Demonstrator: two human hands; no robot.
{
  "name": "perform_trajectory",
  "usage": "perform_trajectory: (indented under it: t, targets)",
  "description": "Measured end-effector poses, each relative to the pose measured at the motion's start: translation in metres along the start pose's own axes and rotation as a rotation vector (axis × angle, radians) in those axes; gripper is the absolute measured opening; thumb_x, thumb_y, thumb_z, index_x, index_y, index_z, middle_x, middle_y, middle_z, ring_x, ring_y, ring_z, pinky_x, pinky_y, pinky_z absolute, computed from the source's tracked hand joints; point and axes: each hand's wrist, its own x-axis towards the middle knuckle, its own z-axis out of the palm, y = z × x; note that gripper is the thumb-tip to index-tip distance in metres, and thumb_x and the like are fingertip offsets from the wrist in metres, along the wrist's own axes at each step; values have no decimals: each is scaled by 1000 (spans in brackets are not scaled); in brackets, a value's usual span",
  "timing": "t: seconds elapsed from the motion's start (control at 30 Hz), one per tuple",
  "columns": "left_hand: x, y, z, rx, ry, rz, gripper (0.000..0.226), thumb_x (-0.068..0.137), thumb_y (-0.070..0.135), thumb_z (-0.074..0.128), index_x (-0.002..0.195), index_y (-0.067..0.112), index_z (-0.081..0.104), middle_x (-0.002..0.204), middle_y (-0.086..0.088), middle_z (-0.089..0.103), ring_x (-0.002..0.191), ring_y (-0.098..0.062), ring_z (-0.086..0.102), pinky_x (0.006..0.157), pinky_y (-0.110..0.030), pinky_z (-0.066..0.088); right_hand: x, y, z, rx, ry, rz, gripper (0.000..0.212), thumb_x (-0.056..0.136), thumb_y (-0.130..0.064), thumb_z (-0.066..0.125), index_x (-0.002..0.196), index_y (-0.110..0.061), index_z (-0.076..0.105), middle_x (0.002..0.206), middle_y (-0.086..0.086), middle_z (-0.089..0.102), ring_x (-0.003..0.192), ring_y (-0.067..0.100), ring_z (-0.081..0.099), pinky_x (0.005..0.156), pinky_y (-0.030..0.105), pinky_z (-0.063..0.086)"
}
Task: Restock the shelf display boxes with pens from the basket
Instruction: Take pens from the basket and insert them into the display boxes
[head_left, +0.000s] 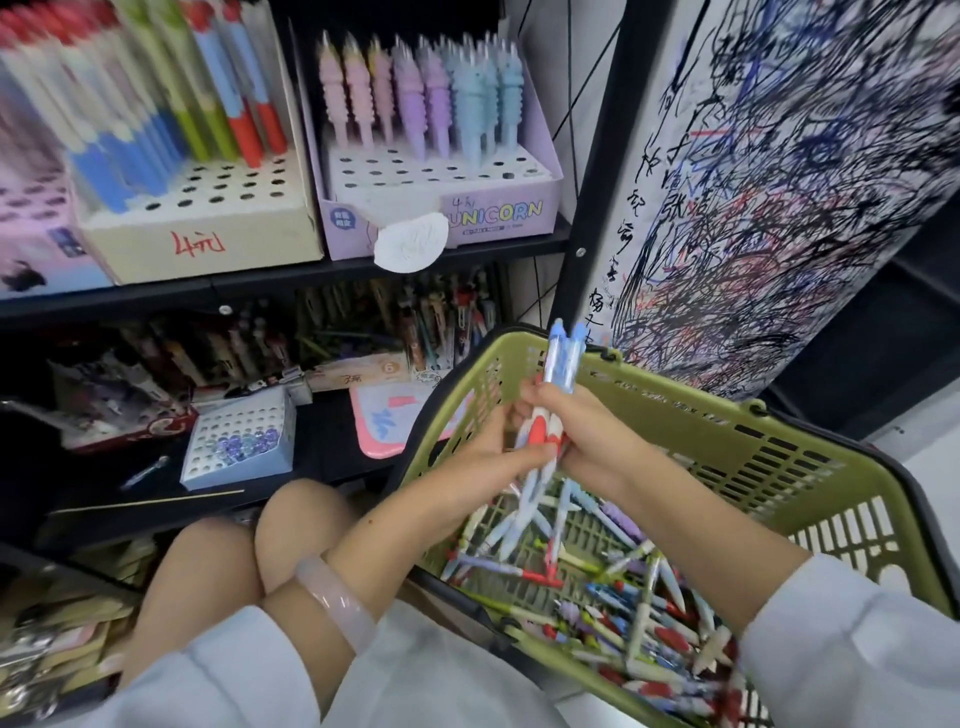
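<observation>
Over the green plastic basket (691, 415), both of my hands hold one small bundle of pens (560, 358) with blue tops and red and white barrels. My right hand (587, 431) grips the bundle from the right. From the left, my left hand (498, 452) pinches its lower part. Several loose pens (623, 587) in mixed colours lie in the basket bottom. On the upper shelf stand a cream display box (208, 234) with blue, green and red pens and several free holes, and a purple Unicorn display box (498, 213) with pastel pens.
The lower shelf carries a small blue box with holes (239, 441), a pink pad (389, 421) and dark pen boxes behind. A scribbled white panel (779, 182) stands right of the black shelf post (597, 171). My knees (234, 556) are below the shelf.
</observation>
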Motion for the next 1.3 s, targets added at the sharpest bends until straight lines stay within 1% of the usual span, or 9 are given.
perform_trajectory:
  t: [0.1,0.17,0.3,0.47,0.6,0.67,0.8,1.07,1.3]
  targets:
    - [0,8,-9,-110,56,28,65,87,26,60,138,39,22,127,4,56,110,-13,58,98,-36,46,0,-10,24,-130,36,-36,6,88,-17,56,83,-16,52,71,0,54,59,10,55,55,26,44]
    - [-4,12,-16,-184,69,57,55,85,18,62,127,40,34,103,-5,65,78,-12,63,72,-30,55,-2,-16,37,-212,41,-70,9,88,-23,57,88,-16,51,66,-2,57,52,10,57,46,27,44]
    - [-11,19,-29,-130,171,150,51,83,8,54,117,45,44,62,4,50,45,-8,42,42,-22,36,-7,-32,60,-250,-65,-143,5,91,-25,56,89,-21,53,59,-4,64,48,20,60,40,28,47]
    - [-23,37,-47,-24,198,276,32,91,17,49,115,38,48,48,14,42,40,-4,36,39,-19,32,3,-54,78,-460,28,-272,11,87,-32,60,96,-32,54,104,4,61,81,5,62,62,16,52]
    - [-37,52,-65,-14,210,374,16,96,16,47,111,17,44,53,6,43,39,-5,36,39,-18,29,2,-73,96,-323,-207,-261,21,90,-32,59,110,-31,55,88,-2,66,73,8,65,53,19,54]
    - [-43,55,-75,-63,242,351,7,96,16,46,100,12,42,58,0,40,40,-7,32,39,-18,27,4,-81,107,-313,-244,-290,18,87,-38,58,104,-33,54,88,4,68,74,6,64,63,26,56]
    - [-53,58,-99,-102,321,334,14,95,17,49,85,15,39,60,0,37,43,-9,29,41,-20,26,17,-92,127,-349,-157,-395,18,89,-41,55,105,-33,53,96,-13,65,87,-6,62,79,13,48]
    - [-75,57,-144,-169,472,380,15,92,39,48,92,23,51,63,4,45,43,-5,35,41,-19,30,39,-110,177,-404,44,-597,11,92,-24,56,84,-18,59,80,3,59,73,10,55,70,30,50]
    - [-96,59,-182,-227,644,387,19,96,35,43,99,21,56,60,5,47,41,-4,36,38,-18,30,54,-119,226,-465,-41,-610,12,94,-25,54,104,-22,56,69,-6,54,45,-3,48,42,14,38]
